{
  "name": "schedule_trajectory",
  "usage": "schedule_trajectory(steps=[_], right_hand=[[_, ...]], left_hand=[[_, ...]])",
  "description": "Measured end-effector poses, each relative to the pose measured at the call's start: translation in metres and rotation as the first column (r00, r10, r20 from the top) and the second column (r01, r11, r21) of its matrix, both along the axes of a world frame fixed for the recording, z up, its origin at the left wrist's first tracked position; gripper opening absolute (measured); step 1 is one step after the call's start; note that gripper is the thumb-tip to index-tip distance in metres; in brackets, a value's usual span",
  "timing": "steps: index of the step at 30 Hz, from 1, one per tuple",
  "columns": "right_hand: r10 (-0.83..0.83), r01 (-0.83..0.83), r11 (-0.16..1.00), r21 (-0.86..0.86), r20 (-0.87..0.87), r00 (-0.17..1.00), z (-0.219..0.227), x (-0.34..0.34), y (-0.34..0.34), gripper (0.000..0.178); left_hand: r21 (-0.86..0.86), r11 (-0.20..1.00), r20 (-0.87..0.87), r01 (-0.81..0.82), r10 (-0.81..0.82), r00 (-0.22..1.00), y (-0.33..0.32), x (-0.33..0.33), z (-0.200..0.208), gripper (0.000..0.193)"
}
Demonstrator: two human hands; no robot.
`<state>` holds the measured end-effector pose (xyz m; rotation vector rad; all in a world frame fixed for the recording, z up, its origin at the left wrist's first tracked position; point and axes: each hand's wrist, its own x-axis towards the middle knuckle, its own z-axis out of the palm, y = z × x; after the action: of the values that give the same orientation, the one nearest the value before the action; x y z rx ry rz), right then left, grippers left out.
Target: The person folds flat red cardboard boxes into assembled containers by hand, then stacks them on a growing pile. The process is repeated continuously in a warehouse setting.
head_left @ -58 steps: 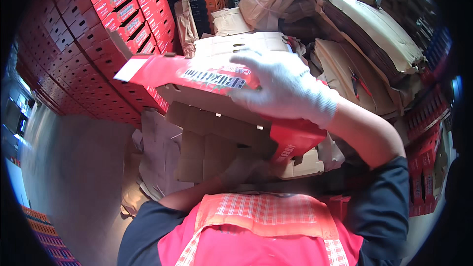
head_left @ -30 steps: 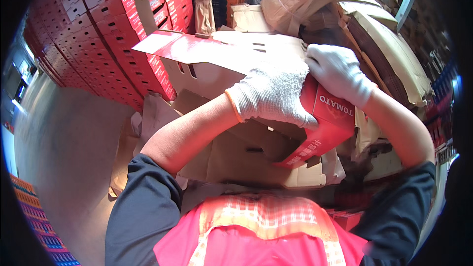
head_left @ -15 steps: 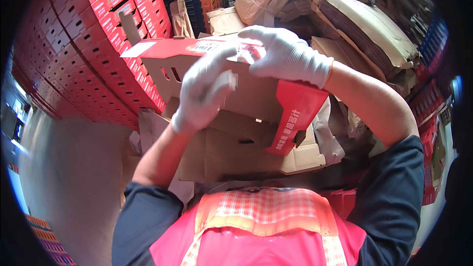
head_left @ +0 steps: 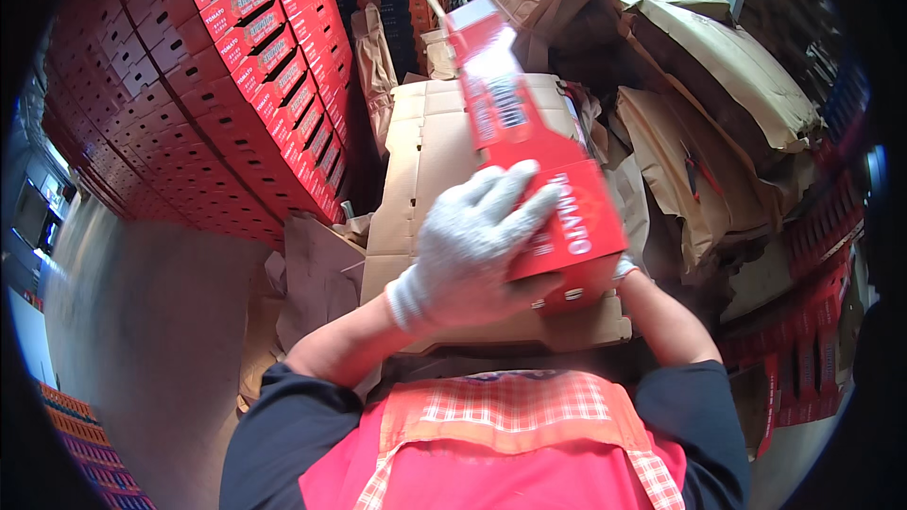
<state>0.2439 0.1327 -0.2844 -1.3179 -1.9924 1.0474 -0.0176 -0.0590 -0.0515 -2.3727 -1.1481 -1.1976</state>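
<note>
A red, partly folded cardboard tray (head_left: 574, 191) stands tilted in front of me, its far end raised and a narrow flap sticking up. My left hand (head_left: 477, 236), in a pale knitted glove, grips the near end of the tray, with fingers over the red printed face and the thumb under the edge. My right hand (head_left: 624, 267) is behind the tray's right side; only a bit of glove near the wrist shows, and its fingers are hidden. Under the tray lie flat brown cardboard blanks (head_left: 402, 189), with slots along a fold.
A tall stack of red cardboard trays (head_left: 274, 57) rises at the left. Brown paper-wrapped bundles (head_left: 723, 76) are piled at the right, with a small red-and-black tool (head_left: 697, 175) on one. Dark and orange crates (head_left: 378, 0) stand at the back. Grey floor (head_left: 179, 321) shows at the left.
The tray has swung from lying crosswise to pointing away from me, its red face now up. My left hand has come down onto its near end; my right hand has dropped behind it.
</note>
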Motion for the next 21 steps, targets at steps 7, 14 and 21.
schedule_trajectory(steps=[7, 14, 21], right_hand=[[0.183, 0.232, 0.848, 0.476, -0.674, 0.715, 0.232, 0.020, -0.021, 0.025], [0.155, -0.258, 0.924, 0.282, 0.338, 0.928, 0.322, -0.042, -0.092, 0.045], [0.310, -0.414, 0.891, 0.186, 0.417, 0.854, 0.318, -0.072, -0.062, 0.020]], left_hand=[[0.251, 0.957, 0.301, 0.146, -0.221, 0.928, 0.063, 0.075, -0.011, 0.101], [0.204, 0.979, 0.575, -0.020, -0.103, 0.811, 0.065, 0.098, -0.039, 0.146], [-0.197, 0.904, 0.825, 0.380, -0.057, 0.562, 0.056, 0.107, -0.056, 0.126]])
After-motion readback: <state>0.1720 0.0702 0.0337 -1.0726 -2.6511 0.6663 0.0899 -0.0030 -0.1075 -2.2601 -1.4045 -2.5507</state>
